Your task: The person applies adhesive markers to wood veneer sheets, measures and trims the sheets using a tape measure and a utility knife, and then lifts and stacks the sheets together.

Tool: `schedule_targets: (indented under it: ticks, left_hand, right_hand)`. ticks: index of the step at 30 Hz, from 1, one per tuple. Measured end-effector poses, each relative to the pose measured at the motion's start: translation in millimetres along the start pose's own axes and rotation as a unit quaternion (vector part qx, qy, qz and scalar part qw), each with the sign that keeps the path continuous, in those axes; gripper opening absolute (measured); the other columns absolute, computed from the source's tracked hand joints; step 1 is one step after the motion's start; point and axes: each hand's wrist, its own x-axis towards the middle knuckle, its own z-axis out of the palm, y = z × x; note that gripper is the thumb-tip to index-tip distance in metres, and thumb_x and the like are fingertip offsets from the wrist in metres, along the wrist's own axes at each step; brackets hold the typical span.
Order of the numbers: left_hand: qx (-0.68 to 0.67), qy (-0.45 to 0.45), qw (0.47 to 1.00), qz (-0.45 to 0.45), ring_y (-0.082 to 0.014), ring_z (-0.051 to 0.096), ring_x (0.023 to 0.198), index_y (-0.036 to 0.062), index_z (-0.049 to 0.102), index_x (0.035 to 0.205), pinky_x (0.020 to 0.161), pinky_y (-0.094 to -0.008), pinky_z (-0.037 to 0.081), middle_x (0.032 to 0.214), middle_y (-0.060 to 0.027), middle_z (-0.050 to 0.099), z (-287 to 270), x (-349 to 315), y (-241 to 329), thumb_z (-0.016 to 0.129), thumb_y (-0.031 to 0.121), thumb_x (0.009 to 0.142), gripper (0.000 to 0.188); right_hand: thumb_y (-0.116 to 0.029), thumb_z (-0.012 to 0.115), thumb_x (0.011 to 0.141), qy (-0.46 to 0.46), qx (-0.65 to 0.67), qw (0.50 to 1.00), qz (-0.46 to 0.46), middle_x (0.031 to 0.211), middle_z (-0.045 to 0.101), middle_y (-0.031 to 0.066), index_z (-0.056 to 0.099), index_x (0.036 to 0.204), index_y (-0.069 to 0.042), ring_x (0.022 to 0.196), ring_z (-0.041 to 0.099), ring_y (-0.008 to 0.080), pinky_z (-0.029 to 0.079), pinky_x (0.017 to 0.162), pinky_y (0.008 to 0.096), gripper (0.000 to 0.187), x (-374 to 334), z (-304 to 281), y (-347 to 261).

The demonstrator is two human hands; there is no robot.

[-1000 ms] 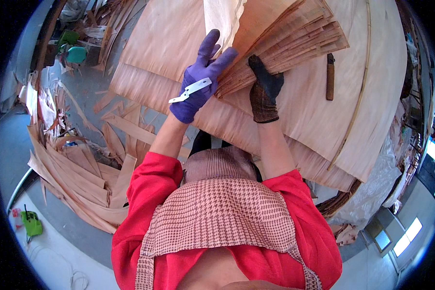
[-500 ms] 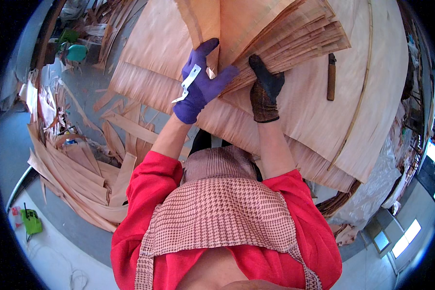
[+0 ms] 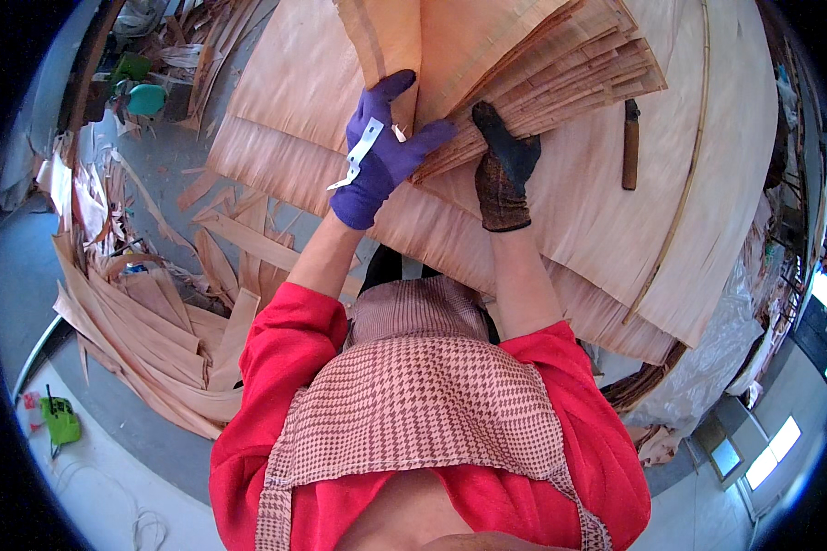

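My left hand [image 3: 377, 156], in a purple glove with a white strip across its back, is at the near end of an orange-brown veneer sheet [image 3: 386, 41]. Its index finger and thumb are spread along the sheet's edges, the other fingers hidden. My right hand [image 3: 505, 170], in a dark, brown-cuffed glove, grips the near part of a fanned stack of veneer sheets [image 3: 560, 92], thumb on top. The sheets splay out to the far right. Beneath both hands lie large pale veneer sheets [image 3: 579, 211].
A knife-like tool with a brown handle [image 3: 630, 151] lies right of the stack. A long thin strip [image 3: 680, 202] runs across the sheets. Veneer scraps [image 3: 156, 340] pile up on the left floor. Clear plastic sheeting [image 3: 698, 367] hangs at the right, and a green object [image 3: 60, 421] sits lower left.
My left hand has shifted very slightly, its thumb a touch higher on the veneer. My right hand and the fanned stack stay almost in place.
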Motion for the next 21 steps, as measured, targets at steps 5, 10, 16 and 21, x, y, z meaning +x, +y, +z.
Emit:
schedule_targets:
  ticks: [5, 10, 16, 21]
  left_hand:
    - [0.015, -0.001, 1.000, 0.015, -0.0298, 0.053, 0.100, -0.0001, 0.049, 0.112, 0.085, -0.0367, 0.043, 0.107, -0.0178, 0.055, -0.6, 1.4, -2.3, 0.076, 0.034, 0.060, 0.068]
    - [0.017, 0.023, 0.996, 0.084, -0.0308, 0.058, 0.091, 0.0029, 0.049, 0.110, 0.076, -0.0361, 0.046, 0.101, -0.0173, 0.058, 0.4, 1.3, -9.0, 0.073, 0.028, 0.066, 0.056]
    - [-0.001, 0.014, 0.992, 0.129, -0.0326, 0.058, 0.090, 0.0016, 0.048, 0.110, 0.075, -0.0361, 0.046, 0.102, -0.0188, 0.057, -2.0, 1.8, -9.3, 0.066, 0.020, 0.074, 0.044]
    - [0.000, 0.011, 0.987, 0.161, -0.0361, 0.058, 0.086, 0.0012, 0.046, 0.114, 0.071, -0.0367, 0.047, 0.102, -0.0226, 0.055, -1.5, -0.4, -14.5, 0.052, 0.008, 0.081, 0.035]
  right_hand:
    - [0.011, 0.065, 0.065, -0.010, 0.024, 1.000, -0.009, 0.093, 0.060, 0.0158, 0.055, 0.095, 0.007, 0.083, 0.060, 0.0231, 0.052, 0.076, 0.0327, 0.032, 0.4, -1.8, 1.9]
    - [0.011, 0.064, 0.065, -0.001, 0.009, 1.000, 0.000, 0.094, 0.060, 0.0155, 0.055, 0.095, 0.008, 0.083, 0.060, 0.0228, 0.052, 0.076, 0.0329, 0.032, -0.8, 0.6, -1.0]
    - [0.010, 0.065, 0.065, 0.003, -0.033, 0.999, -0.021, 0.096, 0.060, 0.0145, 0.054, 0.097, 0.008, 0.083, 0.060, 0.0224, 0.052, 0.076, 0.0323, 0.034, 0.0, 1.6, -1.8]
    - [0.010, 0.068, 0.063, 0.007, 0.014, 1.000, 0.025, 0.096, 0.060, 0.0130, 0.056, 0.097, 0.005, 0.085, 0.059, 0.0216, 0.051, 0.077, 0.0318, 0.037, -1.1, 1.3, -5.2]
